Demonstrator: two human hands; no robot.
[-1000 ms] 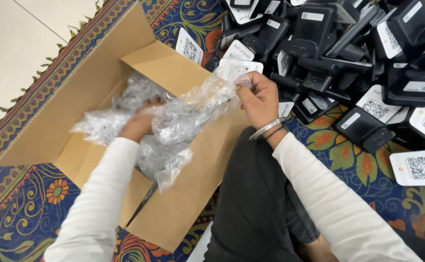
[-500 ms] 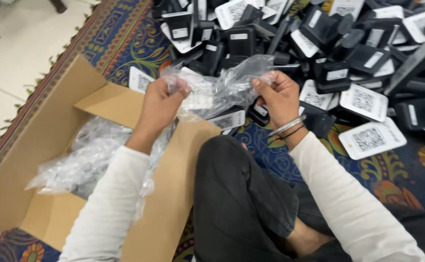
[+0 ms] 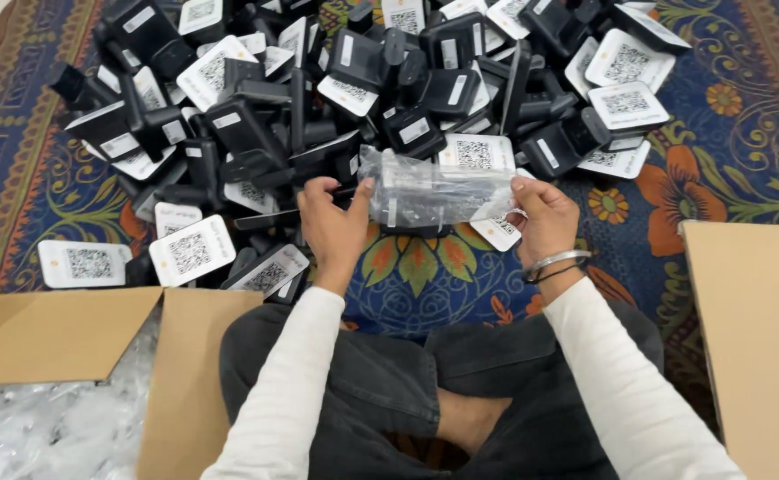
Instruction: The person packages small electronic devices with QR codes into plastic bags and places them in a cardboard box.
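Plastic bag (image 3: 438,191) before black device pile (image 3: 363,80)

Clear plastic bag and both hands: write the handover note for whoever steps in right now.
Left hand: grips the left end of the clear plastic bag.
Right hand: grips the bag's right end; the bag is stretched level between both hands.
Things: the bag is held over the near edge of the pile of black devices, many with white code labels, on the patterned rug. An open cardboard box with more clear bags sits at the person's left; another box at the right.
Done: one bag is out of the box.
Left: whether the held bag has anything in it cannot be told.
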